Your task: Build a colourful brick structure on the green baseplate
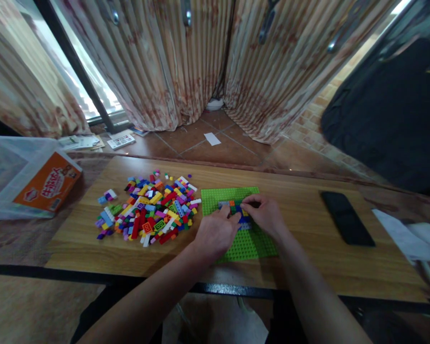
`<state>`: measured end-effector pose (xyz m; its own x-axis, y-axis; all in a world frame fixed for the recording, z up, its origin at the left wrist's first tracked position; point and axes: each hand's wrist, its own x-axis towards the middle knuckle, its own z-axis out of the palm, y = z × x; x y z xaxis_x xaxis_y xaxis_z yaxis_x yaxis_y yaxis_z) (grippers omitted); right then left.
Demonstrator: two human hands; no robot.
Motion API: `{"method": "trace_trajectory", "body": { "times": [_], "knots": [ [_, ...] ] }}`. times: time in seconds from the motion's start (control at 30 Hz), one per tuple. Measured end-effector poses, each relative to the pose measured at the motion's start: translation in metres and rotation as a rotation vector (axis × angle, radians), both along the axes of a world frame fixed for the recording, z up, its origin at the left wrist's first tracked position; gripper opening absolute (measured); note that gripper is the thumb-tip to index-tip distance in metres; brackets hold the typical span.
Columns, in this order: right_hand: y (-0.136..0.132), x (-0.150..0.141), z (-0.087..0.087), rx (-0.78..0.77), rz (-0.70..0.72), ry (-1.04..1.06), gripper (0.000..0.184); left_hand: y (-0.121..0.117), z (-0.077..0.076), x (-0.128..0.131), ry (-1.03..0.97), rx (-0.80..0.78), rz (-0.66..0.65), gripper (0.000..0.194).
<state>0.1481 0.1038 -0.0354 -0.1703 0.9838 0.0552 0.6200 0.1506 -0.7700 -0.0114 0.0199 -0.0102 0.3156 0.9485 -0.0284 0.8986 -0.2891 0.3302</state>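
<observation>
A green studded baseplate point(243, 248) lies on the table, with a low cluster of toy bricks point(232, 204) in blue, grey, orange, red and yellow fixed near its middle. My left hand point(218, 230) reaches over the plate's left part, its bent fingers and thumb gripping the near-left side of the cluster. At the cluster's right side is my right hand point(265, 215), thumb and forefinger closed in a pinch at the bricks' edge. Whatever lies between those two fingertips is too small to make out. Both hands cover part of the cluster and the plate.
A loose heap of multicoloured bricks point(154, 205) spreads left of the plate. Farther left stands a clear plastic box point(7, 181) with an orange label. On the right of the wooden table point(297, 191) lie a black phone point(347, 218) and white paper point(394, 234). Curtains point(157, 71) hang beyond.
</observation>
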Motion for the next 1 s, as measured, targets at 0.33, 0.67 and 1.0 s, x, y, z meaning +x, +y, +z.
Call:
{"method": "trace_trajectory", "body": {
  "times": [0.33,0.67,1.0],
  "knots": [
    [-0.001,-0.004,0.002,-0.005,-0.022,-0.028,0.006,0.002,0.003,0.006,0.087,-0.013,0.009,0.035],
    [-0.001,-0.004,0.002,0.0,-0.01,-0.01,0.008,0.002,-0.001,0.008,0.025,-0.005,0.054,0.04],
    [0.001,0.013,-0.002,-0.025,-0.053,0.315,0.023,0.006,-0.012,-0.009,-0.542,0.069,0.202,0.035]
  ]
}}
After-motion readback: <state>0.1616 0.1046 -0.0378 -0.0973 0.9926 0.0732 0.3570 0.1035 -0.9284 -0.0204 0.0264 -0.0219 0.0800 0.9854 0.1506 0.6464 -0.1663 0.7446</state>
